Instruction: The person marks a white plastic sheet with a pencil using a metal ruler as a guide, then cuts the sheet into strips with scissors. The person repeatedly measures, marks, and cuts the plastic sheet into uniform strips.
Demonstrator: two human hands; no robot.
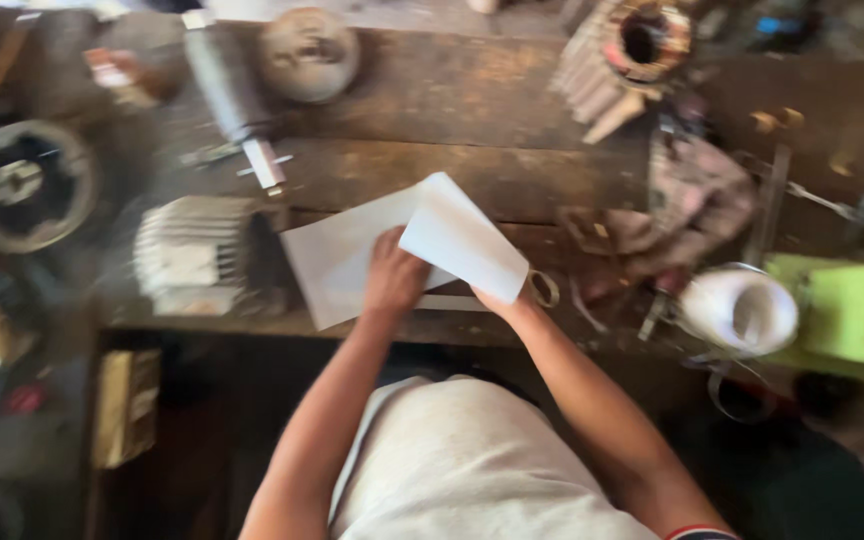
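White sheet (352, 255) being folded at the near edge of the worktop (512, 180).
Left hand (392, 278) presses the flat part down, fingers closed on it; right hand (505, 300) pinches the lifted flap. Folding neatly likely means aligning edges before creasing.

Head camera looks down over workbench (472, 110)

Motor repair workshop: stator (642, 40), workbench (452, 110).

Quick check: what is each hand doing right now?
Left hand: pressed down on the white sheet; grip unclear.
Right hand: lifts the sheet's folded flap; mostly hidden.
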